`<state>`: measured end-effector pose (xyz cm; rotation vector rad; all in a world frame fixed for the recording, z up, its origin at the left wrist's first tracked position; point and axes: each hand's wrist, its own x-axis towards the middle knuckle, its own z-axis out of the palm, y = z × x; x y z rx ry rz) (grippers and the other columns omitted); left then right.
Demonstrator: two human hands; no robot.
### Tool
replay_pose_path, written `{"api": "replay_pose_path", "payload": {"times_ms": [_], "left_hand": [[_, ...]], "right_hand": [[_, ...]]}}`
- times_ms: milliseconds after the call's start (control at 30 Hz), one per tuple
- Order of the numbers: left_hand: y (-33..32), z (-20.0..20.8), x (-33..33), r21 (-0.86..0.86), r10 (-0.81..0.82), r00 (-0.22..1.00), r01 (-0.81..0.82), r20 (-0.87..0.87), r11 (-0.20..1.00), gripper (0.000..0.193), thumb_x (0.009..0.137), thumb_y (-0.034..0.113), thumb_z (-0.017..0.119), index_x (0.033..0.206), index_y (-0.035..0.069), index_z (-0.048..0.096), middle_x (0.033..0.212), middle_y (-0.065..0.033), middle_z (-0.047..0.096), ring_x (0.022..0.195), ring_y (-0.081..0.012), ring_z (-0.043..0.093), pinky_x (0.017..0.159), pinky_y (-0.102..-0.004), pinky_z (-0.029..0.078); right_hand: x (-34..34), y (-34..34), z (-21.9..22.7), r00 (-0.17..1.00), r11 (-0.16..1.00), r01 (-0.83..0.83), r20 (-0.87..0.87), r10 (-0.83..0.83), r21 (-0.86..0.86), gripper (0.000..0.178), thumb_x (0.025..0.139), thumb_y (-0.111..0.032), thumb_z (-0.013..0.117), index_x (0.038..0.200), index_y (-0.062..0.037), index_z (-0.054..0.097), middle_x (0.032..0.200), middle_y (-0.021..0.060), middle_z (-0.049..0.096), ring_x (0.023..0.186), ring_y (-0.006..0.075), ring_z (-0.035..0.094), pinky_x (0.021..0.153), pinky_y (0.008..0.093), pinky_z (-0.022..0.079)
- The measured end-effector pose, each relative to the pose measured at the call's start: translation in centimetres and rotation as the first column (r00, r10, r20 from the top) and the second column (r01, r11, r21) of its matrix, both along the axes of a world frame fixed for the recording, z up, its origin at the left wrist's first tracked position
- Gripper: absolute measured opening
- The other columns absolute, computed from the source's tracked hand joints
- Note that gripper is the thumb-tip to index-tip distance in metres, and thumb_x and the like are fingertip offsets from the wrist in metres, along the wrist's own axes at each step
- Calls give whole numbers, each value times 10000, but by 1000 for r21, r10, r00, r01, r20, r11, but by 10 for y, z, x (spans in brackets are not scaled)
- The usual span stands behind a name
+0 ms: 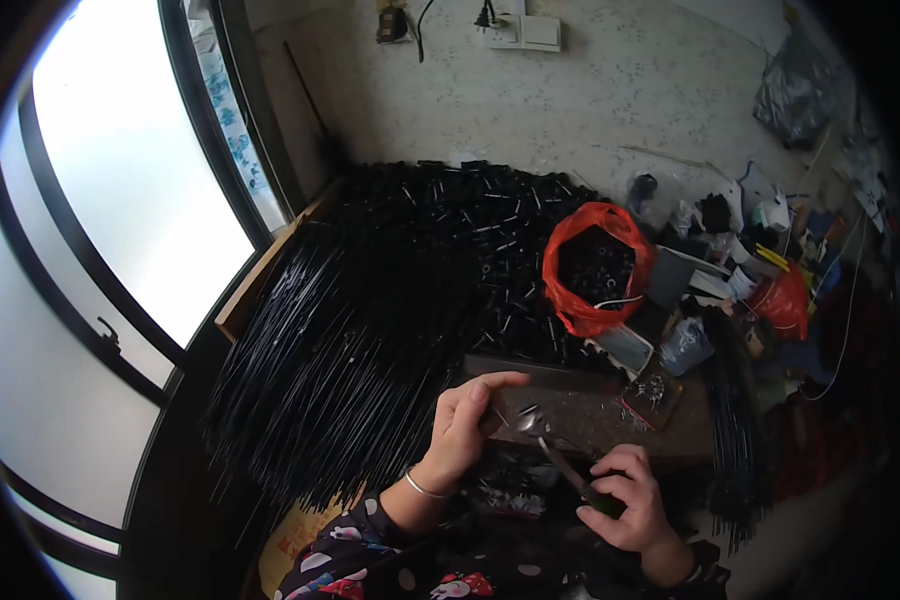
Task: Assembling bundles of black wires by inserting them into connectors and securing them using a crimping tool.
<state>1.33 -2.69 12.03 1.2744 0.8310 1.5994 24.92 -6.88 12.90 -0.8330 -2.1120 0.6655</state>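
My right hand (630,500) is wrapped round the dark handle of a pair of pliers (562,462). Their narrow metal end points up and left, toward a small shiny metal piece (532,420) over the worktop. To the left of that piece is my left hand (460,425), its index finger stretched to the right and its other fingers curled. A thin sliver shows by those fingers, too small to name. Small metal parts (652,392) lie in a shallow tray at the right of the worktop (590,425).
Long thin black rods (320,370) lie in a big bundle at the left, and short black pieces (450,210) are heaped behind. A red plastic bag (555,285) holds small dark parts. Clutter (760,240) fills the right side. More rods (735,450) hang at the right edge.
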Motion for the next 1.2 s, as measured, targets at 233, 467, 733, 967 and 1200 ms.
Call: {"api": "replay_pose_path", "payload": {"times_ms": [233, 467, 733, 967, 1200], "left_hand": [[-10, 6, 14, 8, 45, 998, -45, 51, 999, 527, 908, 372, 349, 996, -80, 604, 557, -5, 487, 481, -50, 398, 483, -194, 308], [-20, 4, 10, 101, 24, 995, -34, 97, 994, 395, 920, 282, 396, 1034, -29, 612, 603, 41, 481, 511, -25, 374, 477, -169, 285], [-15, 12, 18, 94, 7, 990, 6, -141, 996, 256, 885, 195, 495, 971, -9, 624, 558, 6, 493, 533, -34, 445, 503, -187, 349], [-16, 15, 13, 100, 70, 989, -57, -130, 993, 315, 849, 237, 528, 963, -44, 616, 596, 33, 497, 551, -28, 413, 520, -179, 321], [-8, 20, 21, 152, -118, 988, 132, -97, 980, 407, 682, 268, 743, 922, -32, 608, 596, 53, 475, 542, -18, 397, 492, -174, 272]], "right_hand": [[0, -17, 19, 862, 798, 158, 312, -399, 582, 182, 522, -126, 696, 675, -74, 613, 956, -10, 505, 1005, 289, 420, 893, 557, 238], [11, 5, 23, 965, 950, -256, -109, 239, -179, 234, 783, -76, 613, 964, 71, 599, 1019, 126, 594, 813, 263, 602, 671, 304, 508], [5, 1, -14, 876, 168, -418, -347, 335, -893, 435, 805, -75, 619, 1174, -12, 396, 838, 151, 615, 578, 224, 603, 540, 322, 489], [-4, 9, 20, 910, 908, 85, 339, -239, 411, 318, 713, 53, 573, 1021, 15, 505, 910, 164, 592, 757, 239, 593, 654, 348, 473], [-10, -5, -29, 979, 741, -173, -33, 200, -649, 413, 701, -92, 721, 1024, 22, 491, 735, 53, 613, 562, 121, 579, 518, 257, 459]]}}
